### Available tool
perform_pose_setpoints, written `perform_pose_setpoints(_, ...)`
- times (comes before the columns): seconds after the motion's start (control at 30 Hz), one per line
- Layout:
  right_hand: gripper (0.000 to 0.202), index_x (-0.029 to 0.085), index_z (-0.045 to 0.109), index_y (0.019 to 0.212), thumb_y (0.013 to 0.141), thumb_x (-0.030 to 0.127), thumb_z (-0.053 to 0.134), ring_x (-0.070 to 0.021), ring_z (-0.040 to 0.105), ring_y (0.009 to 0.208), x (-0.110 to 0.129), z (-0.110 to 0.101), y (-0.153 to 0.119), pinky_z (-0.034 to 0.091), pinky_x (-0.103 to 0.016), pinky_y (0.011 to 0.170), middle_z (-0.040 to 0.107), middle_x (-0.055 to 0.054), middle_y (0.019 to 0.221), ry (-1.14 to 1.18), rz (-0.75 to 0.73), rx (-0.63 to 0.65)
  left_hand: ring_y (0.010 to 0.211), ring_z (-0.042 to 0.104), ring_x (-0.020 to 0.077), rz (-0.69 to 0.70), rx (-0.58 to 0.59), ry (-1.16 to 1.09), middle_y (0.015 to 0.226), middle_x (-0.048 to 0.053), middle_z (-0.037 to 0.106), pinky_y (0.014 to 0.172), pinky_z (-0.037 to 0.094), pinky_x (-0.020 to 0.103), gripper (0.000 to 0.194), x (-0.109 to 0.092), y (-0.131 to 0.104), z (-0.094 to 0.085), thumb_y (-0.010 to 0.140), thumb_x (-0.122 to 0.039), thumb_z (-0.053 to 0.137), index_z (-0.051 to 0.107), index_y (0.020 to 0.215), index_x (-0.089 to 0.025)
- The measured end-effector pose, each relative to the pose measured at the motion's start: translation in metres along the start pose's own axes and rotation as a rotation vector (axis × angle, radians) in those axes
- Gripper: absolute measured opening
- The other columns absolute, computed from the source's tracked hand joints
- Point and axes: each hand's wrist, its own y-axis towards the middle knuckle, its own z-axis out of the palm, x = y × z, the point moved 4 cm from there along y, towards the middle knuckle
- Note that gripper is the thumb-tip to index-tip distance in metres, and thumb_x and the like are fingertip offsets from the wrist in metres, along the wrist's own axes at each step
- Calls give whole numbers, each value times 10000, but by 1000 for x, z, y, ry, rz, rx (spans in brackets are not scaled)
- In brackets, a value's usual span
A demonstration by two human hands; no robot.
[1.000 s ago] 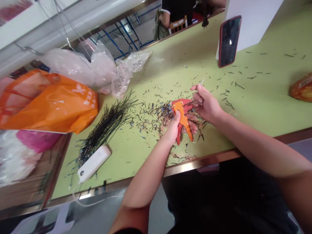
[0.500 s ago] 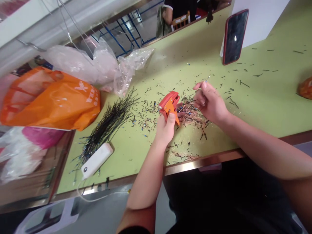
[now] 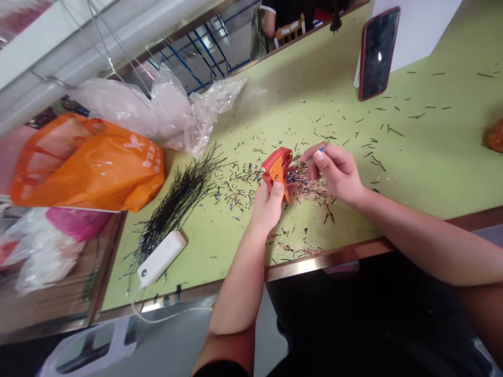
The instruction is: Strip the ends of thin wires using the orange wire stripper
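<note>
My left hand [image 3: 269, 204] is wrapped round a red and orange wire stripper [image 3: 278, 170], its jaw end tilted up and to the right. Just right of the tool, my right hand [image 3: 338, 170] pinches a small blue wire terminal [image 3: 322, 149] between thumb and finger. Under both hands lies a heap of black wire offcuts, copper strands and blue terminals [image 3: 310, 188]. A bundle of black wires [image 3: 176, 201], many with blue ends, rests on the green table [image 3: 220, 246] to the left.
A white power bank [image 3: 162, 259] with a cable lies beside the wire bundle. An orange bag [image 3: 106, 167] and clear plastic bags [image 3: 173, 104] stand at the left. A phone [image 3: 379, 55] leans on a white box [image 3: 420, 36] at the back. Beyond the table sits another person [image 3: 269, 23].
My right hand has come slightly down, and its fingers have turned, bringing the blue terminal lower. The left hand keeps its grip on the wire stripper. The view has shifted slightly.
</note>
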Motion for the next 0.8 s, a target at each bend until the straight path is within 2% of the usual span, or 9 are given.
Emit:
perform_pose_setpoints(0.1, 334, 212, 726, 937, 1129, 418, 548, -83, 604, 566, 7, 5, -3, 485, -208, 538, 633, 31, 665, 9, -77, 72, 1104, 806, 325, -66, -30, -69, 1424, 163, 728, 940, 684, 492, 816, 0, 1, -1, 979, -881, 404, 618, 1458, -256)
perform_pose_setpoints(0.2, 343, 214, 741, 945, 1129, 420, 538, -96, 619, 582, 9, 9, -5, 507, -222, 563, 652, 17, 674, -72, -77, 152, 1082, 807, 313, -89, -37, -62, 1388, 160, 743, 950, 683, 487, 811, 0, 1, -1, 970, -878, 439, 642, 1421, -235)
perform_pose_setpoints(0.3, 392, 223, 752, 941, 1130, 467, 510, -113, 625, 592, 8, 3, -5, 515, -251, 585, 660, 3, 682, -203, -42, 94, 1126, 793, 320, -89, -45, -46, 1375, 154, 747, 996, 667, 506, 821, 2, 1, -2, 962, -887, 439, 648, 1432, -246)
perform_pose_setpoints(0.4, 403, 226, 762, 979, 1139, 465, 480, -121, 629, 585, 9, -2, -4, 519, -265, 590, 672, -3, 682, -269, -50, 37, 1139, 788, 335, -86, -61, -65, 1397, 159, 738, 945, 679, 500, 887, 1, 3, -3, 933, -925, 427, 596, 1509, -272)
perform_pose_setpoints(0.5, 368, 223, 765, 987, 1140, 416, 491, -115, 648, 583, 11, 1, -5, 523, -249, 580, 687, 1, 682, -241, -123, 82, 1070, 808, 339, -105, -48, -65, 1366, 168, 753, 867, 690, 478, 914, -3, 4, -3, 923, -939, 420, 587, 1520, -268)
perform_pose_setpoints(0.67, 309, 211, 762, 1005, 1133, 345, 515, -111, 679, 614, 12, 7, -6, 532, -234, 594, 726, -6, 731, -237, -188, 179, 1101, 798, 349, -124, -55, -28, 1236, 155, 797, 924, 680, 511, 894, -4, 2, -3, 934, -936, 396, 676, 1404, -229)
perform_pose_setpoints(0.8, 322, 208, 756, 986, 1136, 345, 507, -108, 663, 589, 11, 1, -4, 504, -236, 575, 703, -2, 698, -325, -162, 138, 1078, 808, 337, -142, -14, -128, 1339, 166, 758, 837, 702, 469, 907, 2, 3, -1, 936, -933, 399, 575, 1528, -268)
